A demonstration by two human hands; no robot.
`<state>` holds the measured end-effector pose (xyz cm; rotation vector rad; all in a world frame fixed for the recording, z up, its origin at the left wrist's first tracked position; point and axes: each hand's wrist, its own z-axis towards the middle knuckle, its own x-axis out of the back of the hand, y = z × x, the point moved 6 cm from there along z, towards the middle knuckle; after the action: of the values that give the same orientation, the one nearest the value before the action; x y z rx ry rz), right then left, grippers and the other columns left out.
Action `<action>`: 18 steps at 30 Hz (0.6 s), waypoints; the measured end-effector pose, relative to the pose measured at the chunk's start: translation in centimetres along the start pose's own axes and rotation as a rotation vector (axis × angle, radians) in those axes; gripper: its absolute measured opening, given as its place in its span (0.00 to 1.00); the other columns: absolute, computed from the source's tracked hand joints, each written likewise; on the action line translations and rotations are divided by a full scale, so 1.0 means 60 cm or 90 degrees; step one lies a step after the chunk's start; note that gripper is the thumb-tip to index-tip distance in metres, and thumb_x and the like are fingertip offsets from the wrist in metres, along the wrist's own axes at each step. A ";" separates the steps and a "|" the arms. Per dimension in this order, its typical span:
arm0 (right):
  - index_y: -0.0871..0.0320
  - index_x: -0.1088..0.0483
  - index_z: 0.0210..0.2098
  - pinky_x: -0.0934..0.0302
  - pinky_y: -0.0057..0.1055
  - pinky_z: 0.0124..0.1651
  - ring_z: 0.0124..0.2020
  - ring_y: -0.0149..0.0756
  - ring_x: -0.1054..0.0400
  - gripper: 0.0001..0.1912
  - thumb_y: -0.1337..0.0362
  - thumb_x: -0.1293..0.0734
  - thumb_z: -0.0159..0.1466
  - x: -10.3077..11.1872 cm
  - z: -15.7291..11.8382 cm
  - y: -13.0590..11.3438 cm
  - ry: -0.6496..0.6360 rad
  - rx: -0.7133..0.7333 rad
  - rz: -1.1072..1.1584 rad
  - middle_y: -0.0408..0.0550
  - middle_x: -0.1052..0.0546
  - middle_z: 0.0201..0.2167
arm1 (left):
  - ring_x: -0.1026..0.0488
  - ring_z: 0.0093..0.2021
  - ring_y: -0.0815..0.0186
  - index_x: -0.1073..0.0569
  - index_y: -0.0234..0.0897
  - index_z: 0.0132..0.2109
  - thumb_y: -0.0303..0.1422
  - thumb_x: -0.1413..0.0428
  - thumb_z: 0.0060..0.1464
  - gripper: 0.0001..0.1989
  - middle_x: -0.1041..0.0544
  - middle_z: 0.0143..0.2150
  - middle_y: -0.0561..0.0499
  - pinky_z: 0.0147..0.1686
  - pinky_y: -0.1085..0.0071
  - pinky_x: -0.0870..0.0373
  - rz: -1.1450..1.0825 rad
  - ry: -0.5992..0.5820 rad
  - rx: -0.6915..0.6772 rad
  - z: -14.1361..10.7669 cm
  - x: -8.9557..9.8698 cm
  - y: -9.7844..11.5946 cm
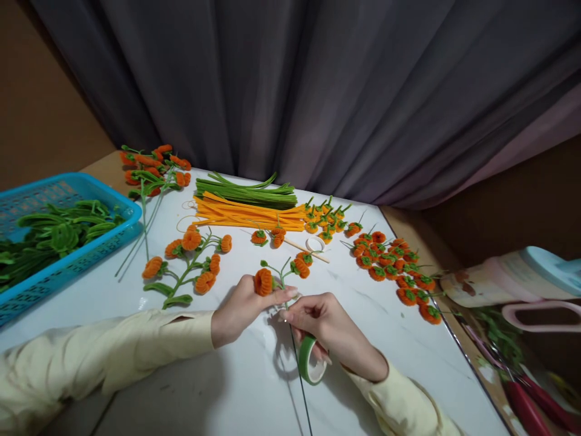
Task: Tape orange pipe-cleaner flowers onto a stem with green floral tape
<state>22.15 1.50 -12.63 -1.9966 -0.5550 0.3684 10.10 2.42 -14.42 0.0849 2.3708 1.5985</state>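
My left hand [240, 307] is closed, its thumb and fingers pinching the top of a thin dark wire stem [303, 390]. Small orange pipe-cleaner pumpkins sit on this sprig, one pumpkin [263, 282] by the left thumb and a pair [301, 265] at the upper right, with a green curled tip between. Right below the pinch, my right hand [327, 321] is closed too, fingertips at the stem. A roll of green floral tape [305, 361] hangs in its lower fingers. Downward from both hands, the wire runs toward the table's near edge.
Beyond my left hand lies a finished-looking pumpkin branch [188, 269]. A blue basket [134, 212] holds green leaves. Green [245, 192] and orange-yellow pipe cleaners [249, 213] lie at the back. Loose pumpkins [385, 259], a tumbler [494, 277] and red-handled pliers [526, 402] are rightward.
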 end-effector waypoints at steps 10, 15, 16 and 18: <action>0.66 0.26 0.24 0.58 0.19 0.06 0.06 0.20 0.47 0.14 0.59 0.26 0.48 -0.014 0.019 0.034 -0.258 -0.020 0.188 0.41 0.28 0.12 | 0.29 0.42 0.58 0.23 0.32 0.37 0.41 0.34 0.39 0.19 0.23 0.37 0.44 0.34 0.70 0.33 -0.264 -0.257 0.070 -0.009 -0.044 -0.012; 0.65 0.27 0.23 0.60 0.19 0.07 0.06 0.20 0.48 0.10 0.62 0.28 0.52 0.013 0.023 0.020 -0.119 0.047 0.168 0.41 0.30 0.12 | 0.30 0.43 0.60 0.23 0.32 0.37 0.44 0.43 0.52 0.17 0.23 0.39 0.44 0.41 0.68 0.35 -0.271 -0.229 0.017 -0.003 -0.042 -0.009; 0.65 0.27 0.23 0.62 0.19 0.07 0.05 0.19 0.49 0.11 0.62 0.28 0.52 0.020 0.021 0.013 -0.080 0.051 0.155 0.41 0.30 0.12 | 0.30 0.43 0.61 0.22 0.32 0.36 0.44 0.45 0.55 0.17 0.23 0.39 0.44 0.43 0.67 0.36 -0.255 -0.217 -0.010 -0.003 -0.040 -0.003; 0.64 0.29 0.21 0.63 0.19 0.07 0.05 0.20 0.50 0.12 0.62 0.29 0.52 0.028 0.016 0.001 -0.011 0.047 0.124 0.40 0.31 0.11 | 0.31 0.45 0.61 0.22 0.32 0.35 0.41 0.47 0.57 0.16 0.23 0.40 0.45 0.47 0.67 0.38 -0.189 -0.190 -0.053 -0.007 -0.038 0.007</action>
<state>23.13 3.07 -13.14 -1.9826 -0.3522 0.5186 12.12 1.73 -13.43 -0.0406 1.9843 1.4293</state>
